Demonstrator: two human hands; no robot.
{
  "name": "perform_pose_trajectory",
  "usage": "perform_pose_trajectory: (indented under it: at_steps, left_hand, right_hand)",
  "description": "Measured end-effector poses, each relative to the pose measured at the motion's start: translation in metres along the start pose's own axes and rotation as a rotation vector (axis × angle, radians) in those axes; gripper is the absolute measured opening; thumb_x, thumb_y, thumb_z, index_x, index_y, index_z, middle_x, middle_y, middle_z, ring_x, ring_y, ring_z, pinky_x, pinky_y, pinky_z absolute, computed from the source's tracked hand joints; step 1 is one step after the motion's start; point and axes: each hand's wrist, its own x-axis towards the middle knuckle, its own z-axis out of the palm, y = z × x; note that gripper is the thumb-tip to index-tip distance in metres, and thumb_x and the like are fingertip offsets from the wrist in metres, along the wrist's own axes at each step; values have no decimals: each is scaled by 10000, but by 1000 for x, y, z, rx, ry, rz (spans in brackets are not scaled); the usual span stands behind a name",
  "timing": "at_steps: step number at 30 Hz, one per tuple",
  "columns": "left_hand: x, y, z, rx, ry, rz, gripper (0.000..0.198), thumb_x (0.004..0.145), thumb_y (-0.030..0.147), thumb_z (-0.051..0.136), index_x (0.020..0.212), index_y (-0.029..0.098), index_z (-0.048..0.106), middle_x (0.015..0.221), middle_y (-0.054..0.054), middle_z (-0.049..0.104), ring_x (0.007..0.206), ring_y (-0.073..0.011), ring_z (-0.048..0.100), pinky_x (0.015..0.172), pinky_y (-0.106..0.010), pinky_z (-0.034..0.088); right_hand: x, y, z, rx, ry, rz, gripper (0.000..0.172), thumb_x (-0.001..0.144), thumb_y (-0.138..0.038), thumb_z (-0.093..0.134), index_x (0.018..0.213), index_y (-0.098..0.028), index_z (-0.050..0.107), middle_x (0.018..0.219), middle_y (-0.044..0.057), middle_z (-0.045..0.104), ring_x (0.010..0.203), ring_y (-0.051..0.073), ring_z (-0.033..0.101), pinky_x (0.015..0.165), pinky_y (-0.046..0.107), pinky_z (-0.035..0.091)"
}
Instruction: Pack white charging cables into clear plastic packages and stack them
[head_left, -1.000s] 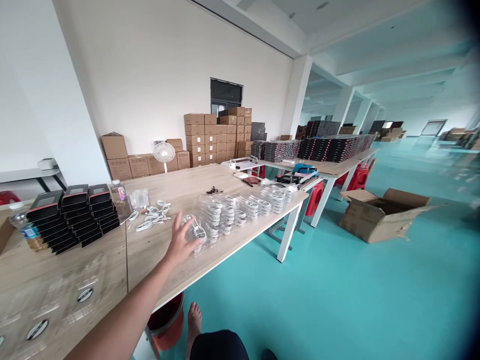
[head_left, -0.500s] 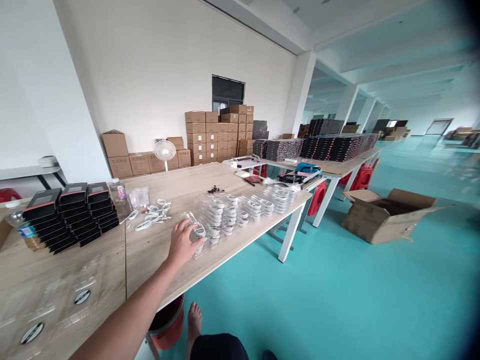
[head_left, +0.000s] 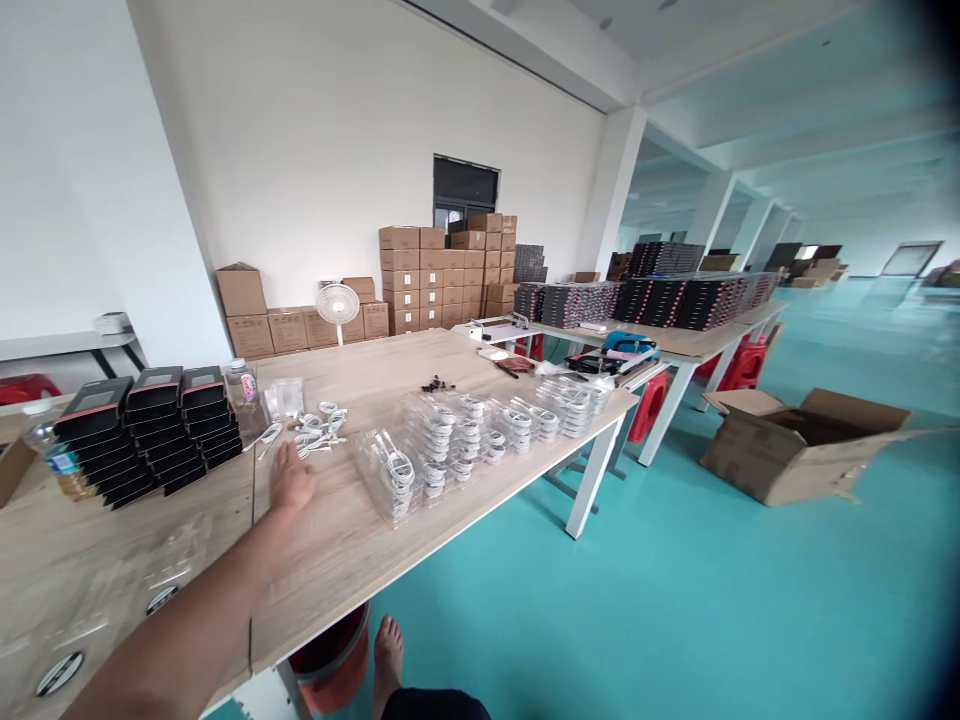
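My left hand reaches out over the wooden table, fingers stretched forward and low above the surface, holding nothing. It is just short of a small heap of loose white cables. To its right lie rows of clear blister packs with coiled white cables. Stacks of black boxes stand to its left. My right hand is out of view.
Empty clear trays lie at the near left. A small bottle and a water bottle stand by the black boxes. Beyond are a white fan, stacked cartons, an open carton on the floor, and a red stool under the table.
My left hand has left the nearest blister pack and moved left, toward the loose white cables. The view has shifted slightly left.
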Motion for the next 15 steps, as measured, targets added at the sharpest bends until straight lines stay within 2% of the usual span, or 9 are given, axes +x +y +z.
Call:
perform_pose_trajectory:
  at_steps: [2, 3, 6, 10, 15]
  left_hand:
    - [8, -17, -3, 63, -30, -52, 457, 915, 341, 645, 1339, 192, 563, 1472, -129, 528, 1340, -332, 501, 1104, -609, 399]
    - [9, -23, -4, 93, -44, -64, 435, 915, 353, 649, 1315, 194, 582, 1441, -117, 555, 1300, -321, 536, 1078, -601, 431]
    - [6, -31, -2, 174, -69, -80, 396, 917, 361, 647, 1272, 188, 610, 1394, -110, 588, 1263, -310, 562, 1053, -582, 461]
    - [-1, -29, -7, 223, -110, -83, 365, 912, 352, 654, 1235, 185, 628, 1367, -108, 604, 1249, -300, 568, 1047, -575, 463]
    - [-1, -15, -37, 108, -136, -123, 310, 908, 347, 658, 1167, 176, 651, 1311, -96, 631, 1212, -283, 584, 1031, -555, 469]
  right_hand:
    - [27, -4, 11, 4, -18, 17, 203, 906, -310, 687, 1108, -333, 697, 1219, 8, 704, 1176, 305, 624, 814, 382, 584]
    - [38, -6, 17, 8, -25, 23, 228, 893, -299, 703, 1118, -334, 693, 1216, 11, 706, 1174, 306, 625, 797, 386, 587]
    - [55, -12, 31, 30, -44, 43, 238, 894, -307, 703, 1130, -334, 688, 1234, 17, 696, 1167, 290, 628, 811, 381, 586]
    - [54, -17, 35, 76, -60, 55, 235, 913, -323, 678, 1148, -322, 683, 1251, 21, 688, 1167, 286, 629, 838, 388, 583]
    - [44, -24, 27, 158, -68, 47, 233, 909, -326, 683, 1141, -337, 681, 1276, 30, 675, 1151, 260, 633, 823, 369, 589]
